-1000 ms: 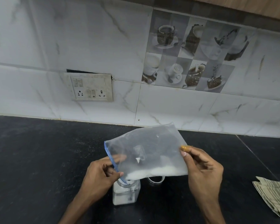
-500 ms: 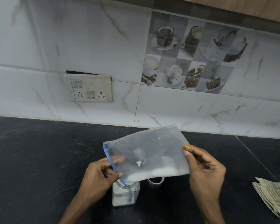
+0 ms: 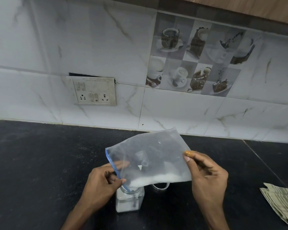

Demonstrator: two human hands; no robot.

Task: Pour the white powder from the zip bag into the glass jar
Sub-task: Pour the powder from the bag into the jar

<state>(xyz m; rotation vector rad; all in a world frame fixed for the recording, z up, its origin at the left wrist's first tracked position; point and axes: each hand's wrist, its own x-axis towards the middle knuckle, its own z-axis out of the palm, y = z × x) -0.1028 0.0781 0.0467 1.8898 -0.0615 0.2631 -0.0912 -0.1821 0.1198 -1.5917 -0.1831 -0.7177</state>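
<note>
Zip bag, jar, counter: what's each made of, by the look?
Zip bag: thin translucent plastic film, limp and creased, blue zip strip. Jar: clear and glossy, probably glass, hard plastic not ruled out; white powder shows through its wall. Counter: dark, speckled, faintly shiny, likely polished stone.

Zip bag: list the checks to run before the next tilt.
1. Zip bag blue mouth corner inside the glass jar opening: ok.
2. Left hand pinches the mouth edge: ok.
3. Right hand pinches the raised closed end: ok.
4. White powder lies along the lower edge, toward the mouth: ok.
5. Room left in the jar: cannot tell.
</note>
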